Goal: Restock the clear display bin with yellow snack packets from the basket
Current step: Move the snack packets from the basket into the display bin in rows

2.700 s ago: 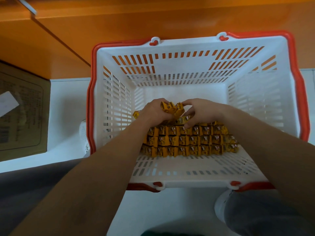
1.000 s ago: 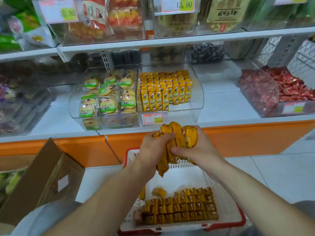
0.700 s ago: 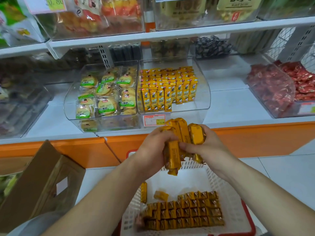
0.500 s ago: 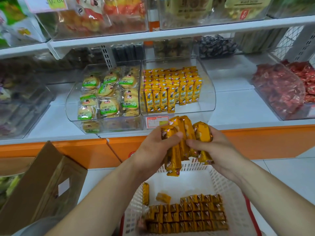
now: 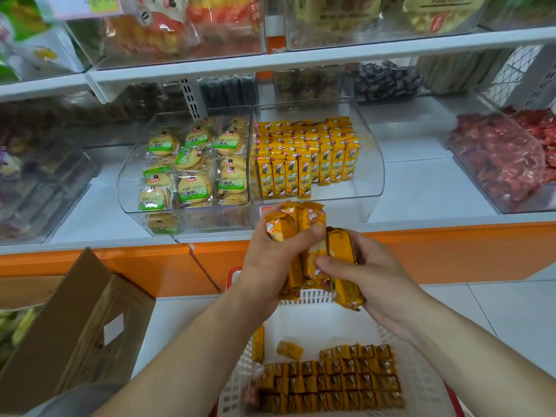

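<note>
Left hand (image 5: 270, 266), right hand (image 5: 376, 275) clutch yellow packets (image 5: 313, 219) over basket (image 5: 325, 326) (display bin (image 5: 365, 176) part-filled).

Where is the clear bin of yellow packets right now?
In the head view's centre, the clear bin sits on the lower white shelf, immediately right of the cake bin and above the held packets.

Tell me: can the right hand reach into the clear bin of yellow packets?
Probably yes. The clear bin is open on top, its front floor bare; nothing stands between it and the right hand.
</note>
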A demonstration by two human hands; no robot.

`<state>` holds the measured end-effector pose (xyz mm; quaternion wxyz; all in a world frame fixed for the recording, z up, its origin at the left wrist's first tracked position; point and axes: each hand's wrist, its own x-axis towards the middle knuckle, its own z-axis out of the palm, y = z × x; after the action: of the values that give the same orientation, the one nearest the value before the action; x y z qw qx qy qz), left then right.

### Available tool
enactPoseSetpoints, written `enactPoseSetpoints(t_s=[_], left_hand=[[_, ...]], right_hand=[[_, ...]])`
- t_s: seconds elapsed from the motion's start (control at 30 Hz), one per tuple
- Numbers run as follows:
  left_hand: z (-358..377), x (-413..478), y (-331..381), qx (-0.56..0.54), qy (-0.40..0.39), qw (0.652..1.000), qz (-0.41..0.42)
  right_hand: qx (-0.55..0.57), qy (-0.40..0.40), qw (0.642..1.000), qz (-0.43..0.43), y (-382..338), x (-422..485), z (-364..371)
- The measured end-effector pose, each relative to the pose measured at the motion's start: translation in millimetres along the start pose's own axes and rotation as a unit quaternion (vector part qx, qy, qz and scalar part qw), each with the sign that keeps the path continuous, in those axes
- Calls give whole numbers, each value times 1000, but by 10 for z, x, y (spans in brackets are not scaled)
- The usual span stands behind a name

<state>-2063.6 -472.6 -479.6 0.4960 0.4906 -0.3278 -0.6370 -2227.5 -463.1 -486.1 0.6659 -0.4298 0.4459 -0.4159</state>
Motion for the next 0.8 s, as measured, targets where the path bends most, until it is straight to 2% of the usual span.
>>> enactPoseSetpoints(t_s=[0.07, 0.23, 0.47, 0.7, 0.8], left_hand=[[1, 21, 25, 17, -2, 1000, 7], [-56, 90, 182, 41, 18, 999, 16], [-66, 59, 428, 24, 20, 999, 4], [-232, 49, 627, 90, 34, 995, 24], [-329, 104, 699, 100, 45, 993, 35]], right_hand=[[10, 1, 1000, 5, -13, -1, -13], [132, 17, 989, 60, -154, 6, -69], [179, 56, 982, 30, -295, -15, -86], [11, 81, 996, -44, -523, 175, -196], [-129, 88, 987, -44, -699, 444, -249]])
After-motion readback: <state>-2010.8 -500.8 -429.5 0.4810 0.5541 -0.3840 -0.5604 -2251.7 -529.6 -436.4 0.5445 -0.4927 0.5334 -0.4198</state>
